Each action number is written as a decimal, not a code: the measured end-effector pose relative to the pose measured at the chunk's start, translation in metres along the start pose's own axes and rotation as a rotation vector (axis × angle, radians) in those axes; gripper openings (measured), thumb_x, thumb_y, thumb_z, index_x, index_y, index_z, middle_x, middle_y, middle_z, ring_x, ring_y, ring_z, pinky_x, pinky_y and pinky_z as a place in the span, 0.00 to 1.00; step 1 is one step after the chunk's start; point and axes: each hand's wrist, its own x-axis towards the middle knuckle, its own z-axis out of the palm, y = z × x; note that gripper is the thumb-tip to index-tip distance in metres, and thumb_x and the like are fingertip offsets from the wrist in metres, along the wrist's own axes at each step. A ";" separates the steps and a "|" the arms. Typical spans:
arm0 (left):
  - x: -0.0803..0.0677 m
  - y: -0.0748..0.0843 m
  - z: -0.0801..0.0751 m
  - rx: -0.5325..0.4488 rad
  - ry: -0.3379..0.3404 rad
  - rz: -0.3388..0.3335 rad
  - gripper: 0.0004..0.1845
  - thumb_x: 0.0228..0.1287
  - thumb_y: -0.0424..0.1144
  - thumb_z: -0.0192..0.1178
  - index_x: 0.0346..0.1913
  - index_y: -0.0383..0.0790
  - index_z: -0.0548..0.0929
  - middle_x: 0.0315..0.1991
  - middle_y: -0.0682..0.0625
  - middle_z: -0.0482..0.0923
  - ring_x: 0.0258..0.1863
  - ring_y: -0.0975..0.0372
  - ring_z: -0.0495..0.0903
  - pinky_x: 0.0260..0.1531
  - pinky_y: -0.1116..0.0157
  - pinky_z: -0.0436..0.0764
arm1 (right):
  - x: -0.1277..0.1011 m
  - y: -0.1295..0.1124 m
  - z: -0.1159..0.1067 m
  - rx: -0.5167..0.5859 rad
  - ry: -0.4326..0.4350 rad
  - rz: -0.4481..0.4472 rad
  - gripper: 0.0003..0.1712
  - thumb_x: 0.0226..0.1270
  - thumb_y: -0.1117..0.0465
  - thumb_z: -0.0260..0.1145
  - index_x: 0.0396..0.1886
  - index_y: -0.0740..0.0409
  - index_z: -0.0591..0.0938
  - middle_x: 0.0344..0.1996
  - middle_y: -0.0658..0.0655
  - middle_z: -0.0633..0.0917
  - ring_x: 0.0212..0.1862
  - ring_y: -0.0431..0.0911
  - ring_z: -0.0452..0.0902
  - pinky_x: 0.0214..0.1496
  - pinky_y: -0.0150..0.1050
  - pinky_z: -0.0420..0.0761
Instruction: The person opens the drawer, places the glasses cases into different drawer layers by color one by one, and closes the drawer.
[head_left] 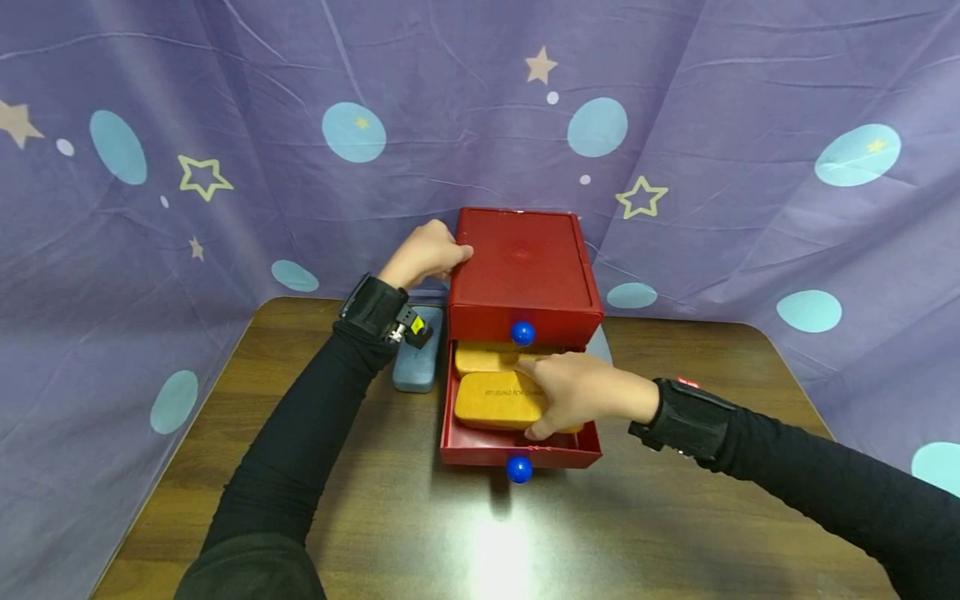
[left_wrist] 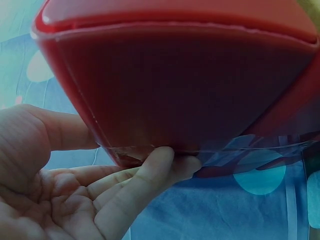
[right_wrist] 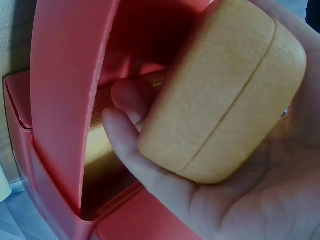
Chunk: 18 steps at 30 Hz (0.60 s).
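Right hand clamped on front yellow case inside open lower drawer, at 6 o'clock of red cabinet; rear yellow case at 12 o'clock of it; left hand clamped on cabinet's 9 o'clock edge, seemingly bracing; step judged as handling case at drawer, loading or unloading unclear; next move likely calls for secure grip, clearance from drawer walls.

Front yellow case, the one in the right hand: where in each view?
Head: front yellow case below centre, in the open lower drawer, held by the right hand.
Left wrist: not in it.
Right wrist: large, upper right of centre.
Shared landmark: red drawer unit.
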 end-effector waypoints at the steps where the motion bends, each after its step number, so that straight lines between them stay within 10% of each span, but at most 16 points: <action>1: 0.000 0.000 0.000 0.002 0.000 0.002 0.24 0.74 0.39 0.57 0.16 0.42 0.67 0.14 0.54 0.65 0.25 0.59 0.82 0.42 0.59 0.88 | 0.001 -0.001 0.000 -0.002 -0.001 0.003 0.50 0.50 0.42 0.81 0.67 0.63 0.73 0.35 0.50 0.80 0.34 0.44 0.73 0.35 0.36 0.71; 18: 0.000 0.001 0.000 0.017 0.005 0.001 0.23 0.74 0.39 0.57 0.17 0.42 0.68 0.14 0.54 0.63 0.25 0.58 0.83 0.28 0.68 0.84 | 0.012 -0.011 0.001 -0.142 -0.037 0.040 0.45 0.48 0.44 0.81 0.63 0.60 0.75 0.37 0.52 0.82 0.35 0.45 0.76 0.38 0.40 0.79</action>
